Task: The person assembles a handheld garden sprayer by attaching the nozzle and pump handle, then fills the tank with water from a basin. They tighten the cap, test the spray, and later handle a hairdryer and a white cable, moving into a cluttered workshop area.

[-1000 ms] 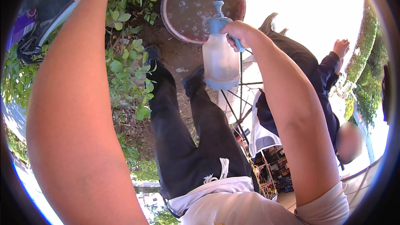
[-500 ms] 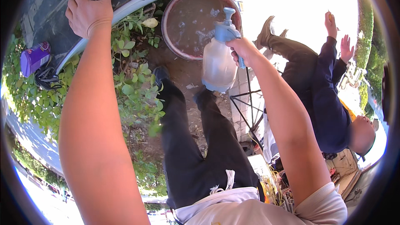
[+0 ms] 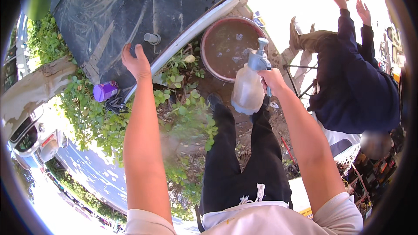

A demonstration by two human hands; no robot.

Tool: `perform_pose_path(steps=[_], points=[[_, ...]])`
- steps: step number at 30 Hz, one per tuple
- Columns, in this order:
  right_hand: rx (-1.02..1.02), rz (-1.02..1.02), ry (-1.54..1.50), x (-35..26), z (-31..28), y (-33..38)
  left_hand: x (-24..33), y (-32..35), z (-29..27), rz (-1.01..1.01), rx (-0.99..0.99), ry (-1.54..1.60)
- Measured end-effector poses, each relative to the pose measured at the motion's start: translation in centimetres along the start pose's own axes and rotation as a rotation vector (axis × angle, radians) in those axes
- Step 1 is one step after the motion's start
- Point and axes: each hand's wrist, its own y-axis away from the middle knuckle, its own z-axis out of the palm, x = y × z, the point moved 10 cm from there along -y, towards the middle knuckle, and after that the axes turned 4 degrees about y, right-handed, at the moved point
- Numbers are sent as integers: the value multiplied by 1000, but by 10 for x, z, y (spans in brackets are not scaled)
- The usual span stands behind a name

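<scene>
- A pale tree trunk (image 3: 39,88), with a white car (image 3: 31,135) below it in view.
- A purple container (image 3: 104,92) at the lower corner of some dark sheeting (image 3: 115,11), a black cable bundle (image 3: 116,104) just beside it.
- The left hand (image 3: 137,64), its grip spread, over the sheeting; I cannot tell whether they touch.
- A short grey pipe (image 3: 152,38) near that hand.
- A round basin (image 3: 203,54) of murky water beside leafy shrubs (image 3: 191,106).
- A translucent pump sprayer (image 3: 248,86), slightly tilted, near the basin.
- The right hand (image 3: 273,82), its grip wrapped around the sprayer's blue-grey handle.
- A co-worker (image 3: 355,87) in dark clothing, both hands raised.
</scene>
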Motion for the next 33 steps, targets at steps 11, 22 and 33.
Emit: perform_pose_path(steps=[11,22,33], points=[[-60,-283,-35,29,11,101,5,12,39,-269,-278,-362],[262,-754,113,44,-88,315,234,196,-26,47,-1059,375],[227,-982,30,90,-159,432,421,297,-105,372,-1451,235]])
